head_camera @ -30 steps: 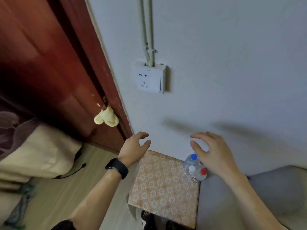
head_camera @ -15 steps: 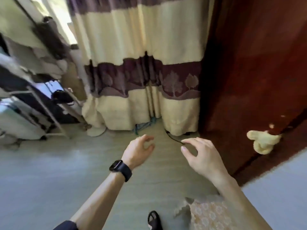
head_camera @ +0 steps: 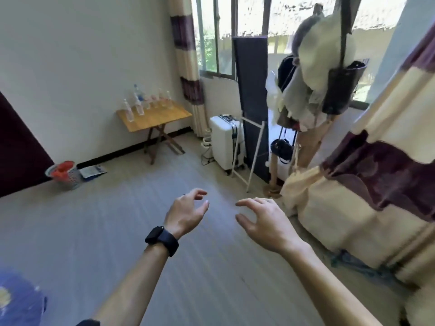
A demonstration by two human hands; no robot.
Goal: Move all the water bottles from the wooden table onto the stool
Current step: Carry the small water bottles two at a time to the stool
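so, hands: left hand [head_camera: 186, 212], right hand [head_camera: 266, 222] both empty, fingers loosely apart
water bottles [head_camera: 146, 102]: upright on bench [head_camera: 162, 118], far ahead-left across floor [head_camera: 117, 231]
nearer: left hand, marginally

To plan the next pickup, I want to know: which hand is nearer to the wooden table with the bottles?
Left. The left hand is below and right of the wooden table; the right hand is further right. Both are far from it.

Clear plastic water bottles [head_camera: 141, 103], smooth wooden table [head_camera: 155, 116], glossy white hard-shell suitcase [head_camera: 223, 142], cloth curtain [head_camera: 367, 175]
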